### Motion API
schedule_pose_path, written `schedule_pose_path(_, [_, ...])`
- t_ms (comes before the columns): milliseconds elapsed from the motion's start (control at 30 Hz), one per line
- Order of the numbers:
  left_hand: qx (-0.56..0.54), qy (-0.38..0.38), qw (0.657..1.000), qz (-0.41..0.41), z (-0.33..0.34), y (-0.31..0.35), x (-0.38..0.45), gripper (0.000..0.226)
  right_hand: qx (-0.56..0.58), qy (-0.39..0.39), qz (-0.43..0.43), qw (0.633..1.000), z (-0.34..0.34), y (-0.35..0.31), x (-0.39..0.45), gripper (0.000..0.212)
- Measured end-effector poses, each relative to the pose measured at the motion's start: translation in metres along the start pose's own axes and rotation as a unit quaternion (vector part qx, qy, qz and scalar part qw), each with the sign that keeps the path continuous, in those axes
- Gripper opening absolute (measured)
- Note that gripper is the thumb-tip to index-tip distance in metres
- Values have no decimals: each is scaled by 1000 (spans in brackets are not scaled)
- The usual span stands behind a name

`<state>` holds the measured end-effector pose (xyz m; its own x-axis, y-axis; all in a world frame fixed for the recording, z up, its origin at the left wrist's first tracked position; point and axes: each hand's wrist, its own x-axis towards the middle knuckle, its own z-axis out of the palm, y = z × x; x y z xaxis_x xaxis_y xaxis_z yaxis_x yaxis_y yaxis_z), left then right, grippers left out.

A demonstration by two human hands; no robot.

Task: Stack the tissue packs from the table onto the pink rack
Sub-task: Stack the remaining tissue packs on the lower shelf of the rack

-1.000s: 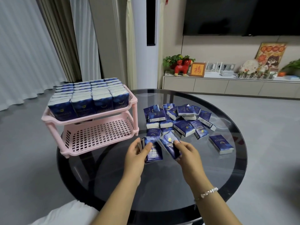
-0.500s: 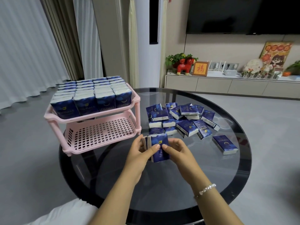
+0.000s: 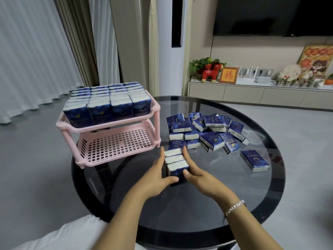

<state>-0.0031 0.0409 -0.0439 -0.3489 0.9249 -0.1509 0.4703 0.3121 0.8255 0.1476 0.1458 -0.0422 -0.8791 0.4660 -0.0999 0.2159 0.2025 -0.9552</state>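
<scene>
- Living room setting; round dark glass table (image 3: 234,204) serves as the work surface.
- Pink rack (image 3: 115,141) stands on the table's left part: upper tier packed with upright tissue packs (image 3: 108,105), lower tier bare.
- Loose heap of tissue packs (image 3: 207,130) lies right of the rack; one single pack (image 3: 255,160) lies further right, apart.
- Left hand (image 3: 158,175) and right hand (image 3: 196,175) press a row of three packs (image 3: 175,160) between them, just in front of the rack's right corner, fingers along the sides, thumbs on the near face.
</scene>
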Motion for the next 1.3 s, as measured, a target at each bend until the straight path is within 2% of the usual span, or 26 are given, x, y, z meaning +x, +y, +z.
schedule_pose_path(233, [20,6,1000,-2,7,7,0,111,5,51,-28,998,2,9,2,57])
schedule_pose_path(433, [85,-7,996,-37,-2,10,0,103,7,8,-19,1000,1,5,10,55])
schedule_pose_path(600, [69,51,996,-30,-28,3,-2,97,12,-5,-33,999,9,-10,31,52])
schedule_pose_path(733, [23,99,995,-13,-54,-3,-6,79,26,-24,-75,997,21,-24,51,52])
schedule_pose_path(800, [18,121,992,-16,-66,-8,-3,75,57,16,-88,994,30,-32,64,48])
schedule_pose_path(933, [27,171,985,-29,-88,-20,12,72,39,209,-79,974,50,-28,100,38])
schedule_pose_path(1000, [28,194,980,-30,-97,-23,21,71,21,269,-72,960,56,-26,114,39])
schedule_pose_path(1133, [17,227,973,-33,-107,-27,48,78,-2,304,-62,951,64,-20,134,39])
schedule_pose_path(1300, [34,208,977,-37,-108,-37,84,73,-25,342,-71,937,72,-12,141,35])
